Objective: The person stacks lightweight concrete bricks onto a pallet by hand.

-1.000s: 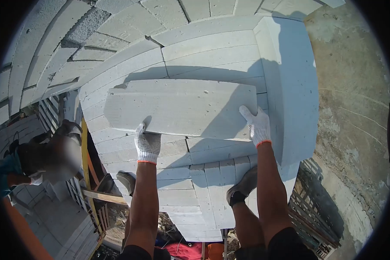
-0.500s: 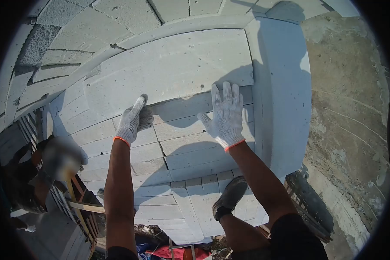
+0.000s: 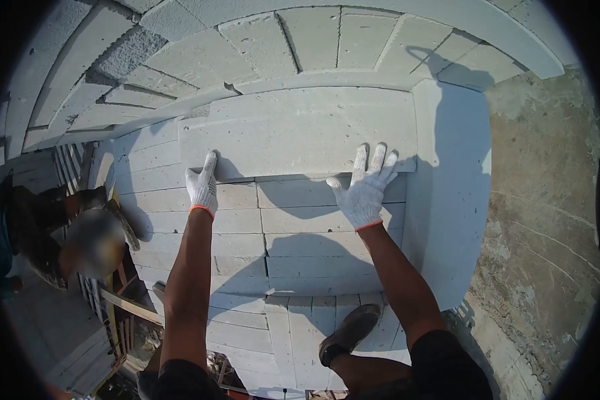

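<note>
A long pale aerated-concrete block (image 3: 300, 127) lies across the top of a stack of similar blocks (image 3: 307, 217). My left hand (image 3: 203, 187), in a white knit glove with an orange cuff, holds the block's near edge close to its left end. Its thumb lies up over the face; the other fingers are mostly hidden at the edge. My right hand (image 3: 365, 193), gloved alike, rests near the right end. Its fingers are spread on the block's face, with the thumb out to the left along the near edge.
Another large block (image 3: 457, 153) stands along the right side. Further stacked blocks (image 3: 313, 37) rise behind. A bare concrete floor (image 3: 540, 193) lies at right. My shoe (image 3: 353, 330) is on lower blocks. At left are another person (image 3: 43, 227) and wooden slats (image 3: 133, 307).
The camera view has shifted, showing more of the blocks behind. My left hand has moved toward the block's left end. My right fingers reach further onto its face and are spread wider.
</note>
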The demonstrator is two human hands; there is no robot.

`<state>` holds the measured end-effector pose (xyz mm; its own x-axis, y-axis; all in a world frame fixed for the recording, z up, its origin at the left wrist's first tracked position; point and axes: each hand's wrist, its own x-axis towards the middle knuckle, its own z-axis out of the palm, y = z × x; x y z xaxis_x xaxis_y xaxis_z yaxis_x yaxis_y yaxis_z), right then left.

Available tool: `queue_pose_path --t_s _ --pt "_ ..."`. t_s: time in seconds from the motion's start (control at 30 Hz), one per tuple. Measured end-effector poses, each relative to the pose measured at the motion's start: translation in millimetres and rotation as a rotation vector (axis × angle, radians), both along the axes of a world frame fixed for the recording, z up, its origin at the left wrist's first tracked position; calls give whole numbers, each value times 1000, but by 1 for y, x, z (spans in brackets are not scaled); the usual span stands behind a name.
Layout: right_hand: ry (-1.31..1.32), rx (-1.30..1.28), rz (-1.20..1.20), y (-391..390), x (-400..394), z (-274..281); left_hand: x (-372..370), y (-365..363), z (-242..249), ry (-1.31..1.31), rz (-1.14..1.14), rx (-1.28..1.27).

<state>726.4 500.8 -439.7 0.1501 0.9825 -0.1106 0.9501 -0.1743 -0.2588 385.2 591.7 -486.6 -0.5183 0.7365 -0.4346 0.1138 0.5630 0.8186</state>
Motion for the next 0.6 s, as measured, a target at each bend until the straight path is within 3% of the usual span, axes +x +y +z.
queue_pose_path --t_s 0.07,0.13,0.2,0.27,0.3,0.33,0.43,0.47,0.53,0.6 --pt "-37 124 -136 5 -7 -10 9 -5 28 112 -108 -100" --pt "14 223 -71 4 1 -25 -3 -9 24 -46 -162 -58" --pt "-120 306 -30 1 1 -44 -16 -18 25 -46 -247 -96" --pt "-139 -55 -146 10 -16 5 -9 -56 52 -45 -244 -48" --pt "-140 -20 -134 8 -14 -4 -10 -78 57 -44 -245 -17" --pt "-243 -95 -118 14 -16 7 -18 -107 61 -157 -129 8" --pt "10 -78 -4 49 -45 62 -63 -182 88 -536 281 150" --pt "243 -7 140 55 -65 79 -98 -209 85 -631 414 191" --pt "570 -46 390 57 -110 127 -182 -254 110 -550 886 354" --pt "772 -238 590 64 -184 170 -281 -309 165 -490 1184 782"
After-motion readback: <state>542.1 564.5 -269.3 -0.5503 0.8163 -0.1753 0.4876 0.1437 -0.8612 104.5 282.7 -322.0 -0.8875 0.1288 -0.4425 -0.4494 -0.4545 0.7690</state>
